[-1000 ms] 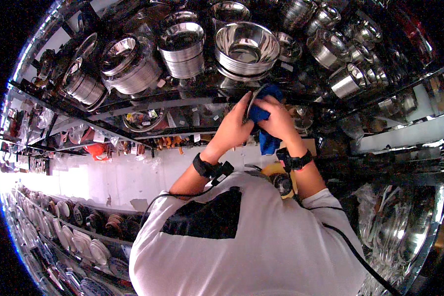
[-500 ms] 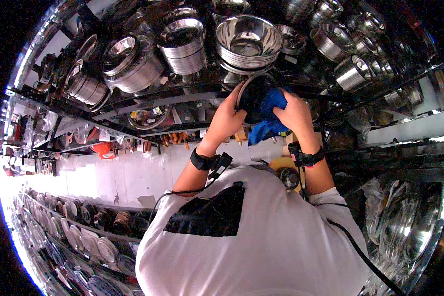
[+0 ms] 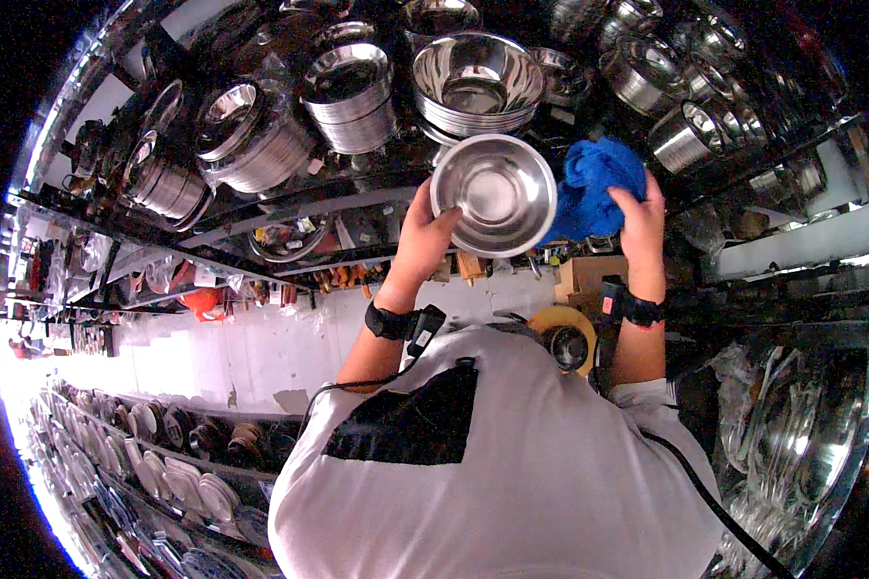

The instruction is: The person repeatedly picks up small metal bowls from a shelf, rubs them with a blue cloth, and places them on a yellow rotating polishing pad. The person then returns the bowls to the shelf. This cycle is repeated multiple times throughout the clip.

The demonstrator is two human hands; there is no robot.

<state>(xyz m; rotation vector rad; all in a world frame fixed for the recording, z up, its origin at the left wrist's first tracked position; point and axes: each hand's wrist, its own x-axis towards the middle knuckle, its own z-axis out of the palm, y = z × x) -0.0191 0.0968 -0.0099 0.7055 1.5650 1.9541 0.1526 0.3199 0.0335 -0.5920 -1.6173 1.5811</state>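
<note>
A shiny round steel bowl (image 3: pixel 493 196) faces me with its inside in view. My left hand (image 3: pixel 425 234) grips its left rim, the thumb lying over the edge and the other fingers hidden behind. To the right of the bowl, my right hand (image 3: pixel 641 217) clasps a bunched blue cloth (image 3: pixel 601 183), which hangs close by the bowl's right rim. Just beyond, a stack of wide steel bowls (image 3: pixel 478 87) stands on the dark shelf. Each wrist wears a black band with a small device and a cable.
Several stacks of steel dishes (image 3: pixel 350 101) line the shelf ahead. Under it, a lower shelf carries a round tray (image 3: pixel 290 238) of small items. A cardboard box (image 3: pixel 589 280) and a yellow round object (image 3: pixel 562 340) sit near my body. Racks of plates (image 3: pixel 198 482) fill the lower left.
The bowl has turned from showing its dark side to showing its shiny inside. My right hand has moved right with the blue cloth, away from the bowl.
</note>
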